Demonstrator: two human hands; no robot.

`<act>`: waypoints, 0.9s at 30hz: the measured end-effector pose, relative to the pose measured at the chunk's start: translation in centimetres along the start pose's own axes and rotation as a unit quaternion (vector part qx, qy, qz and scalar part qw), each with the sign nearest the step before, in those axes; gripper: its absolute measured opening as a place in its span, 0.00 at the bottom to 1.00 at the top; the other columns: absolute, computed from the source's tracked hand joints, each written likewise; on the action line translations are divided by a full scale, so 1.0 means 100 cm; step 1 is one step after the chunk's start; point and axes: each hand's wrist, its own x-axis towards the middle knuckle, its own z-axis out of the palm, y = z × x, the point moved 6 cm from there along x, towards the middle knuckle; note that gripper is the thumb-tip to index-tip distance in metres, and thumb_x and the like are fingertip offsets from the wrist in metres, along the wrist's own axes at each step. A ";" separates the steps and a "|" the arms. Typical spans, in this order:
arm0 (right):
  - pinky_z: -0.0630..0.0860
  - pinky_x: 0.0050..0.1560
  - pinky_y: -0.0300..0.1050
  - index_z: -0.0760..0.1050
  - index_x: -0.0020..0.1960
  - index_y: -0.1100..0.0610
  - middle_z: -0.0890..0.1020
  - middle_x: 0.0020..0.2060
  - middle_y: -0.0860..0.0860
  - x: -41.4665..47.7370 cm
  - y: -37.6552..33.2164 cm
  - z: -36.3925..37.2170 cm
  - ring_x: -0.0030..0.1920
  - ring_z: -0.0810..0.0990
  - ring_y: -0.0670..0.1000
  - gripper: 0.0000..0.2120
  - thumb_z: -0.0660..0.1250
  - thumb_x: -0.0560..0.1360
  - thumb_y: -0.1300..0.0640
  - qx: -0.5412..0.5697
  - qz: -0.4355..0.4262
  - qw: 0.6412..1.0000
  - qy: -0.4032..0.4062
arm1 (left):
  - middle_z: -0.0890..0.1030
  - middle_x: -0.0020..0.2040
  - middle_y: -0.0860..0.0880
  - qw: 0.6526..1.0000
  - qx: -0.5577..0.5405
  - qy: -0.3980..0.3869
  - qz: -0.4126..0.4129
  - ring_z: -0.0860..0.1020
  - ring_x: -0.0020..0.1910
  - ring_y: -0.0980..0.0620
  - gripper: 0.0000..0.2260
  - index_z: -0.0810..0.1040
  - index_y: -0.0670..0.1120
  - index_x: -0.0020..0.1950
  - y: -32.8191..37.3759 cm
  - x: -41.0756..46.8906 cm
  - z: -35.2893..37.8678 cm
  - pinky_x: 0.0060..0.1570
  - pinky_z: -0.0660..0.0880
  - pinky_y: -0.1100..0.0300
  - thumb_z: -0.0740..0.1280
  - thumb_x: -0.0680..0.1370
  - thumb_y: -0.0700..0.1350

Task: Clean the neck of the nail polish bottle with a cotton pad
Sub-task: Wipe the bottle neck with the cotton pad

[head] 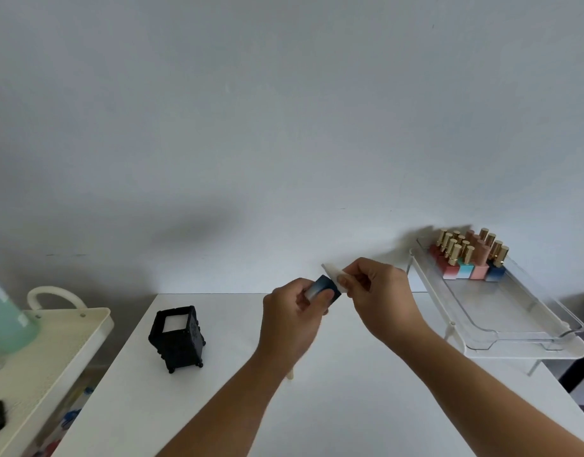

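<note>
Fingers (326,296) of the left hand (292,316) wrap around a dark blue bottle (323,286), which fades to white at one end and is held tilted above the white table (218,407), its top end toward the right hand (379,291). That hand pinches a white pad (333,273) between thumb and fingers and presses it against the bottle's upper end; the neck itself is hidden behind the pad and fingertips, so whether a cap is on cannot be told. Both hands are held over the far middle of the table, close together.

On the table to the left stands a black holder (178,338) with something white showing in its open top. To the right, a clear tray (515,311) rests on a white stand (528,352), with a cluster of gold-capped bottles (465,258) at its far end. At the far left is a cream cart (46,351) bearing a green bottle (6,321), blurred at the frame edge.
</note>
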 end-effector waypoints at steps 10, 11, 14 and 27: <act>0.67 0.25 0.31 0.74 0.31 0.53 0.78 0.27 0.51 0.005 0.012 0.006 0.26 0.70 0.45 0.13 0.68 0.73 0.58 0.027 0.049 0.998 -0.009 | 0.78 0.30 0.54 0.983 0.137 0.039 0.114 0.75 0.29 0.53 0.06 0.79 0.46 0.42 0.013 -0.004 -0.001 0.31 0.69 0.71 0.71 0.72 0.47; 0.67 0.25 0.31 0.74 0.31 0.54 0.78 0.27 0.51 0.005 0.010 0.005 0.25 0.69 0.45 0.12 0.68 0.73 0.58 0.034 0.040 0.999 -0.009 | 0.80 0.31 0.52 0.990 0.103 0.028 0.089 0.77 0.30 0.52 0.06 0.79 0.45 0.42 0.010 -0.001 -0.002 0.32 0.71 0.67 0.71 0.73 0.47; 0.67 0.29 0.30 0.75 0.33 0.55 0.77 0.26 0.46 0.003 0.000 -0.001 0.27 0.70 0.43 0.10 0.67 0.73 0.60 0.057 -0.019 0.998 -0.003 | 0.85 0.37 0.46 0.991 -0.094 -0.066 -0.064 0.84 0.36 0.52 0.04 0.82 0.45 0.44 -0.002 0.006 0.002 0.37 0.79 0.61 0.68 0.75 0.44; 0.73 0.29 0.34 0.83 0.36 0.55 0.81 0.25 0.49 0.014 0.016 -0.002 0.26 0.74 0.45 0.09 0.68 0.74 0.59 0.187 0.077 0.976 -0.075 | 0.83 0.37 0.56 0.998 0.020 -0.045 0.046 0.80 0.39 0.57 0.03 0.81 0.50 0.45 0.008 0.012 -0.005 0.41 0.79 0.60 0.70 0.73 0.47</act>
